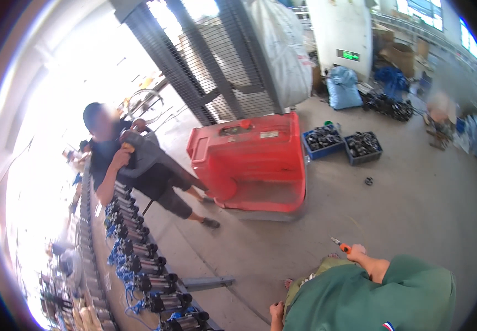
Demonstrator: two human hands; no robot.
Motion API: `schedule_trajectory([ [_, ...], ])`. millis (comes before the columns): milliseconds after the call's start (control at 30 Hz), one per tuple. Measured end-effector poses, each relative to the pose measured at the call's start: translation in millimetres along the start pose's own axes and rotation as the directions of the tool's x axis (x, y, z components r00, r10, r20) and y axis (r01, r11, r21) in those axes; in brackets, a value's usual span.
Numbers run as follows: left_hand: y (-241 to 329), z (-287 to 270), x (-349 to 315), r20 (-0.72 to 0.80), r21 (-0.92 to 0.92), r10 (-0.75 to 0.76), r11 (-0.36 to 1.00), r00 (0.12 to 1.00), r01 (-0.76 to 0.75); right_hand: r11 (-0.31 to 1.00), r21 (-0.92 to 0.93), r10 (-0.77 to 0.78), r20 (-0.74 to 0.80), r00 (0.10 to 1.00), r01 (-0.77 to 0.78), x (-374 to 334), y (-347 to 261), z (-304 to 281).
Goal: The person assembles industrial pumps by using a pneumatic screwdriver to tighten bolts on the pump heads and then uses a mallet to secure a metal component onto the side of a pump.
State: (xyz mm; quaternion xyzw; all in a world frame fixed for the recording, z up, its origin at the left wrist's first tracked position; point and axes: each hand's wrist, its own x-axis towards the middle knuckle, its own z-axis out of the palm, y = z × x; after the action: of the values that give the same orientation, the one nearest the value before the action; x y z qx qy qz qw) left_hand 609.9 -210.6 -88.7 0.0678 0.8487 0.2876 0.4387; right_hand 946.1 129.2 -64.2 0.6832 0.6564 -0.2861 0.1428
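Observation:
My right hand point(356, 252) is closed around the handle of an orange-handled hand tool point(344, 247). A short metal tip points away from me, toward the far left. The tool's exact kind is too small to make out. Low beside my body hangs my left hand point(276, 310), its fingers curled in with nothing seen in them. My green shirt point(371, 298) hides part of both arms. To the left of that hand runs a long row of black and silver motor-like units point(167, 300) with blue cables, and neither hand touches it.
Another person point(134, 154) stands at the left, holding the grey handle of a red pallet truck point(249, 171) with a mesh mast. Two crates point(363, 157) hold dark metal parts. One small dark part point(368, 180) lies on the floor. A metal support foot point(208, 283) juts from the row.

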Motion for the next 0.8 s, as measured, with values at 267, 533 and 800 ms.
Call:
schedule_trajectory([
  [267, -3, 19, -18, -0.022, 0.113, 0.062, 0.992, 0.998, -0.059, 0.999, 0.035, 0.025, 0.061, 0.998, -0.028, -3, 28, -19],
  [533, 13, 18, -31, 0.006, 0.124, 0.068, 0.990, 0.998, -0.068, 0.996, 0.065, 0.066, 0.027, 0.997, -0.068, -3, 47, -16],
  [800, -9, 6, 3, -0.014, 0.139, 0.065, 0.988, 0.998, -0.062, 0.984, 0.077, 0.158, 0.059, 0.986, -0.162, -20, 17, -14],
])
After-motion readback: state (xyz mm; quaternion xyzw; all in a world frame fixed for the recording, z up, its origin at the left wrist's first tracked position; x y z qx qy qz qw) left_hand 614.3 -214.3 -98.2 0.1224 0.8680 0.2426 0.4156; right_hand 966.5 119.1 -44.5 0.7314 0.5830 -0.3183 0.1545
